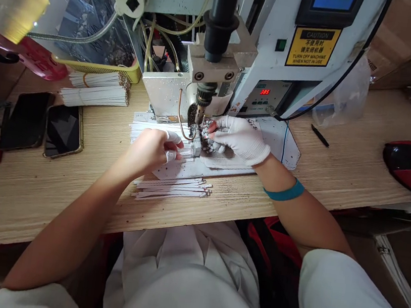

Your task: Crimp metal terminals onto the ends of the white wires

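White flat cable strips lie fanned on a spattered paper sheet near the worktop's front edge, ends running toward the soldering tip of a bench machine. Left hand curled, fingertips down on the strips, pinching them. Right hand white-gloved, fingers bent in just beside the tip; cannot tell if gripping anything. Loose strips just below the sheet, bundled strips left of the machine. Red display reads 385. Two phones toward the worktop's left end.
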Motion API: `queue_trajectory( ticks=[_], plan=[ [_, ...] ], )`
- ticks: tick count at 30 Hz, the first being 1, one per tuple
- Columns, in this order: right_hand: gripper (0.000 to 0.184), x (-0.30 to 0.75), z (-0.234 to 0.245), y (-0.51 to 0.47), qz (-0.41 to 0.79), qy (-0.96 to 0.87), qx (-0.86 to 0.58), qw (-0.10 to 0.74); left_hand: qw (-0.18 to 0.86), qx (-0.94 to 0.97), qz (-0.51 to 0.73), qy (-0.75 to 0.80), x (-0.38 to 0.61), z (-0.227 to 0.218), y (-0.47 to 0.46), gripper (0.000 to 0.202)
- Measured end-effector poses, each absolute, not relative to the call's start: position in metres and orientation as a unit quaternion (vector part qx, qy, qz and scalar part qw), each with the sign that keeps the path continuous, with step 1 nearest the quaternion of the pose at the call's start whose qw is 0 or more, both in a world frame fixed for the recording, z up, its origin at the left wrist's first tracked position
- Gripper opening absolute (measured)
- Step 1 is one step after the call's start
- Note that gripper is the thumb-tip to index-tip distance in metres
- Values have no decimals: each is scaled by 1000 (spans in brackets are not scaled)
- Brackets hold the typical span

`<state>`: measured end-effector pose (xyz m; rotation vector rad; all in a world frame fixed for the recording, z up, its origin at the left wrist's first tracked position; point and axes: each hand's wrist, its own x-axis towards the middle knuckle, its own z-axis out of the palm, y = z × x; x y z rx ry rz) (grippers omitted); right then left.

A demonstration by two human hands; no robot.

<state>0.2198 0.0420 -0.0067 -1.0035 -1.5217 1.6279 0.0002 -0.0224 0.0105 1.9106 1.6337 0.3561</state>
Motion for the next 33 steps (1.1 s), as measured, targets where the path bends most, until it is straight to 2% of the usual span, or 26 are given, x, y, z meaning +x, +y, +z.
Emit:
queue_trajectory(
  ticks=[7, 10, 15, 18, 23, 33],
  plan=[
    [15, 213, -15, 39, 672, -556, -373, 317, 274, 718, 156, 621, -3, 8, -19, 17],
    [12, 209, -13, 39, 680, -548, -376, 311, 274, 730, 190, 597, -5, 7, -16, 20],
    [11, 206, -9, 40, 684, -548, -377, 298, 357, 707, 231, 566, -8, 5, -10, 29],
    [11, 204, -9, 39, 676, -560, -376, 297, 371, 697, 229, 570, -8, 4, -6, 33],
    [11, 202, -10, 37, 677, -565, -373, 290, 417, 658, 233, 582, -5, 2, -2, 30],
    [14, 202, -11, 37, 677, -561, -373, 296, 396, 657, 245, 593, -1, 5, -1, 25]
  ],
)
